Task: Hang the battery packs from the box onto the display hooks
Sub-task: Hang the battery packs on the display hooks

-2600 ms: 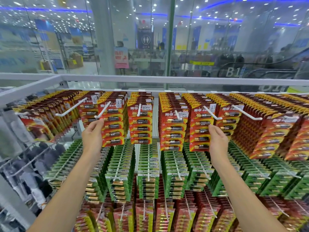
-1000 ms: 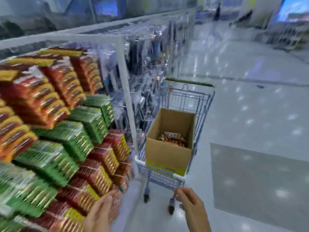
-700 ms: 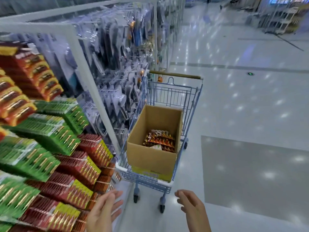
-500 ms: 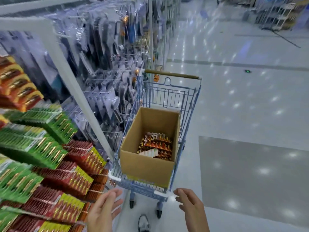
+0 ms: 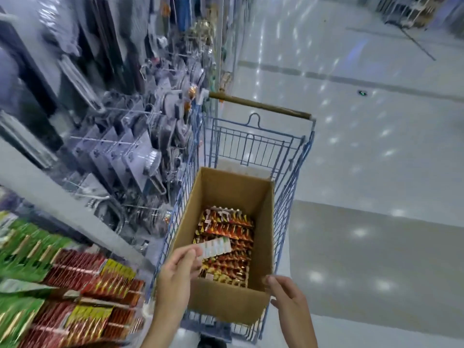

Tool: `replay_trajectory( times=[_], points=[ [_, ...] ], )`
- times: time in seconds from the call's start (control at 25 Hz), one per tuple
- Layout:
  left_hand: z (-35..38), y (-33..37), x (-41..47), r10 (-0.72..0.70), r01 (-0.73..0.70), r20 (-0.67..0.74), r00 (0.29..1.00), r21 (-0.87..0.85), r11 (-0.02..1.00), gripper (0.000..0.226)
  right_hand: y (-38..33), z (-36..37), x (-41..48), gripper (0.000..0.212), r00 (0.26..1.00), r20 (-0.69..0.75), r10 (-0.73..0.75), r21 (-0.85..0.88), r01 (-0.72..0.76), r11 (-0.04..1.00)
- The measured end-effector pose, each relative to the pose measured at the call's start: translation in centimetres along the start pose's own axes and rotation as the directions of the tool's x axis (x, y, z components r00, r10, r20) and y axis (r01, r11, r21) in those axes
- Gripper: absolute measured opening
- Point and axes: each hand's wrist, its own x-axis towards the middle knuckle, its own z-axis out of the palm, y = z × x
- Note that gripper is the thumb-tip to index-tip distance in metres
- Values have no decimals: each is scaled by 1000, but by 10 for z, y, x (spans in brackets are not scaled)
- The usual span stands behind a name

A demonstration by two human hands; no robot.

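An open cardboard box sits in a blue wire shopping cart. Inside lie several red and orange battery packs, and on top of them a pale pack lies face down. My left hand reaches over the box's near left rim, its nearly straight fingertips touching the pale pack's left end. Over the box's near right corner hovers my right hand, fingers relaxed, holding nothing. Red and green packs hang on display hooks at lower left.
A rack of grey packaged goods stands left of the cart, behind a grey frame post. The cart handle points away from me. Shiny shop floor spreads out to the right.
I have turned from the battery display to the cart and come close. Both hands rose from below the cart to the box; the left one now reaches inside to the pale pack.
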Motion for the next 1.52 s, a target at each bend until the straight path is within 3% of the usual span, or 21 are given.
replay_trajectory(
  times=[0.32, 0.48, 0.6, 0.72, 0.84, 0.92, 1.16, 1.32, 1.4, 1.52],
  points=[
    [12, -19, 86, -111, 107, 16, 994, 178, 978, 16, -27, 32, 56, 15, 995, 6, 97, -36, -97, 995],
    [46, -41, 137, -140, 105, 48, 989, 442, 891, 20, -29, 47, 91, 14, 989, 71, 127, -126, -117, 985],
    [84, -84, 200, -180, 73, 71, 981, 725, 685, 27, -28, 54, 114, 15, 980, 103, 173, -156, -155, 975],
    [103, -151, 256, -331, 4, 126, 935, 930, 367, 44, -25, 52, 137, 14, 971, 94, 221, -121, -209, 970],
    [99, -213, 291, -498, -104, 129, 857, 992, 76, 78, -20, 49, 155, 13, 960, 94, 264, -104, -254, 961],
    [98, -244, 307, -551, -187, 138, 823, 982, -34, 94, -17, 44, 165, 13, 946, 112, 304, -103, -293, 951],
    [96, -264, 322, -425, -270, 248, 870, 963, 8, 100, -20, 39, 179, 16, 902, 133, 412, -103, -401, 910],
    [85, -242, 322, -525, -287, 260, 811, 957, 31, 99, -22, 38, 182, 14, 888, 144, 437, -121, -422, 898],
    [79, -222, 313, -525, -253, 262, 810, 963, 90, 97, -21, 38, 184, 13, 890, 146, 431, -137, -413, 900],
    [77, -174, 288, -495, -112, 230, 838, 960, 256, 78, -23, 37, 182, 13, 900, 166, 404, -175, -376, 910]
  ],
)
